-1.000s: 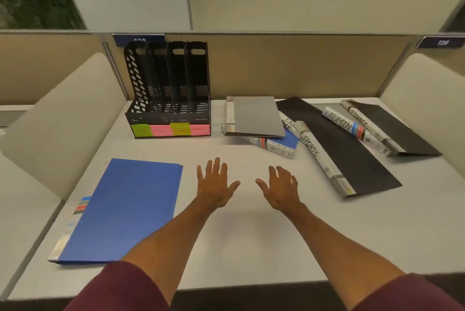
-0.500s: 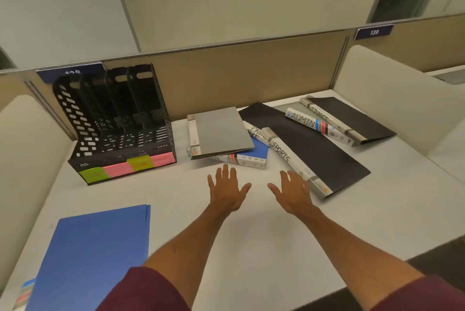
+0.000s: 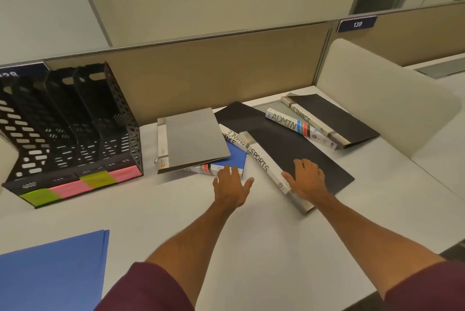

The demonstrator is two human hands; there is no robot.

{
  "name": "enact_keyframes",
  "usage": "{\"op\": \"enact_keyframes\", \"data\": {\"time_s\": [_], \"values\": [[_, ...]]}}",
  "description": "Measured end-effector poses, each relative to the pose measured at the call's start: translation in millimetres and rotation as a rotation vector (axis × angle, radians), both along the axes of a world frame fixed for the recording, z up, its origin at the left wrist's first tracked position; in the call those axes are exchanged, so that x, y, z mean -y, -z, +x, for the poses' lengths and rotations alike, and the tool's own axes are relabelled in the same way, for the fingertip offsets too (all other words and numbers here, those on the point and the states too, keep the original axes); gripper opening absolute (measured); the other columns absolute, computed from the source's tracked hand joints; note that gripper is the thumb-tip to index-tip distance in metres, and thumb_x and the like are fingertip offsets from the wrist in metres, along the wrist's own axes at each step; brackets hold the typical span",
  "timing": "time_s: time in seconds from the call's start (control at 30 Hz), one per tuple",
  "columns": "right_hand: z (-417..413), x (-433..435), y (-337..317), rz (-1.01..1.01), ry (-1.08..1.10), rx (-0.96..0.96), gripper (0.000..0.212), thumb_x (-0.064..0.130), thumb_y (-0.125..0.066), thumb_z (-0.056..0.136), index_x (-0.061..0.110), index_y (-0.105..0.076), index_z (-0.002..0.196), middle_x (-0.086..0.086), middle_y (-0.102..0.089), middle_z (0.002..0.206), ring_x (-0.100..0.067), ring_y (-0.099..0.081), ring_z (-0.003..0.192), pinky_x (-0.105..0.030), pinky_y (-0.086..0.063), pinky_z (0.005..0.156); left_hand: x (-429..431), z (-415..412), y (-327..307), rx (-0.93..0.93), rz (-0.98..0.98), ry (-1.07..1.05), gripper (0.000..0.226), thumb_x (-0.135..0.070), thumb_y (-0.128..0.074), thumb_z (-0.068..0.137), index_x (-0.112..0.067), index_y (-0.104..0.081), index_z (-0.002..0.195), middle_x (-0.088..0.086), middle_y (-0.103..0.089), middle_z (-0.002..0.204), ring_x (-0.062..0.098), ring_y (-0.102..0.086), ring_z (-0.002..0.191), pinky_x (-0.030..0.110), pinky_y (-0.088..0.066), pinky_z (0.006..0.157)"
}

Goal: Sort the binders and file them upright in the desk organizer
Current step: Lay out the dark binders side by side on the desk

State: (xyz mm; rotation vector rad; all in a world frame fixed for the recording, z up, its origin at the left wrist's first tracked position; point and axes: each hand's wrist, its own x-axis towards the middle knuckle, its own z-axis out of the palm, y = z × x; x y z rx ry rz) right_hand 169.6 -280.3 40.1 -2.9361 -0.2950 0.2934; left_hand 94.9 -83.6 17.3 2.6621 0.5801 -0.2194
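A black mesh desk organizer (image 3: 75,132) with pink and green labels on its front stands empty at the left. Flat on the desk lie a grey binder (image 3: 193,139), a blue binder (image 3: 236,157) under it, a black SPORTS binder (image 3: 297,149), an ADMIN binder (image 3: 299,127) and a black FINANCE binder (image 3: 334,117). My left hand (image 3: 231,186) reaches with spread fingers to the near edge of the blue binder. On the SPORTS binder, close to its spine, sits my right hand (image 3: 305,177), fingers spread.
Another blue binder (image 3: 52,275) lies flat at the near left corner. A tan partition (image 3: 201,64) closes the back of the desk, and a white side divider (image 3: 385,106) stands at the right. The desk's front edge runs at the lower right.
Both hands have moved forward and right, from bare desk to the binders. The view has swung right, so the organizer and the near blue binder sit further left.
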Motion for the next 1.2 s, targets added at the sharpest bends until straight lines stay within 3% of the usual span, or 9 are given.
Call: {"op": "enact_keyframes", "data": {"time_s": [0.1,0.27,0.4,0.53,0.7,0.87,1.0,1.2], "values": [[38.7,22.3,5.3,-0.027,0.02,-0.026,0.067,0.057,-0.04,0.094,0.015,-0.029,0.146,-0.012,-0.03,0.152,-0.031,-0.027,0.14,-0.05,-0.027,0.113,20.5,26.0,7.1,0.004,-0.097,-0.071,0.076,-0.061,-0.039,0.092,-0.013,-0.022,0.149,0.009,-0.019,0.157,0.028,-0.018,0.144,0.045,-0.028,0.112],[101.3,58.2,23.0,-0.041,0.085,-0.108,0.075,0.06,-0.039,0.093,0.011,-0.023,0.147,-0.016,-0.029,0.151,-0.035,-0.03,0.138,-0.05,-0.033,0.11,58.8,73.4,14.6,0.074,-0.476,-0.34,0.071,-0.051,-0.053,0.09,-0.01,-0.03,0.144,0.012,-0.038,0.147,0.03,-0.038,0.135,0.042,-0.039,0.104],[137.7,76.6,41.5,-0.035,0.106,-0.152,0.077,0.061,-0.045,0.09,0.008,-0.027,0.143,-0.018,-0.033,0.147,-0.036,-0.035,0.133,-0.051,-0.038,0.106,80.4,100.2,23.3,0.056,-0.635,-0.558,0.073,-0.045,-0.058,0.09,-0.011,-0.025,0.146,0.011,-0.036,0.149,0.031,-0.04,0.134,0.042,-0.044,0.101],[159.8,91.4,59.5,-0.024,0.115,-0.229,0.076,0.059,-0.049,0.089,0.008,-0.029,0.142,-0.019,-0.035,0.144,-0.037,-0.037,0.131,-0.051,-0.038,0.105,92.8,111.2,33.1,0.073,-0.801,-0.732,0.062,-0.031,-0.069,0.085,-0.012,-0.036,0.134,0.011,-0.05,0.134,0.028,-0.056,0.117,0.039,-0.053,0.088],[172.5,96.7,70.7,-0.034,0.115,-0.237,0.077,0.06,-0.05,0.088,0.007,-0.029,0.14,-0.019,-0.031,0.144,-0.035,-0.034,0.131,-0.048,-0.039,0.102,103.3,118.6,38.1,0.045,-0.937,-0.81,0.06,-0.028,-0.07,0.084,-0.014,-0.035,0.131,0.01,-0.052,0.128,0.027,-0.059,0.11,0.04,-0.054,0.085],[170.3,92.4,72.3,-0.031,0.149,-0.25,0.077,0.063,-0.05,0.087,0.01,-0.03,0.139,-0.018,-0.029,0.145,-0.035,-0.033,0.131,-0.05,-0.038,0.103,104.1,115.4,45.8,0.164,-1.096,-0.905,0.047,-0.02,-0.069,0.086,-0.018,-0.04,0.123,0.007,-0.057,0.114,0.018,-0.06,0.082,0.037,-0.055,0.07],[167.8,90.9,72.5,0.014,0.188,-0.271,0.077,0.063,-0.05,0.087,0.011,-0.03,0.14,-0.017,-0.03,0.144,-0.036,-0.034,0.131,-0.052,-0.037,0.105,100.1,108.4,43.4,0.266,-1.288,-0.907,0.043,-0.017,-0.067,0.087,-0.021,-0.044,0.124,0.004,-0.061,0.105,0.022,-0.065,0.088,0.033,-0.056,0.057],[158.7,86.8,73.1,0.147,0.285,-0.371,0.081,0.064,-0.052,0.084,0.01,-0.032,0.14,-0.019,-0.034,0.145,-0.037,-0.038,0.131,-0.05,-0.038,0.106,89.4,89.5,37.1,0.358,-1.388,-0.879,0.041,-0.015,-0.066,0.087,-0.022,-0.047,0.123,0.007,-0.063,0.109,0.027,-0.067,0.09,0.034,-0.057,0.06]]}}
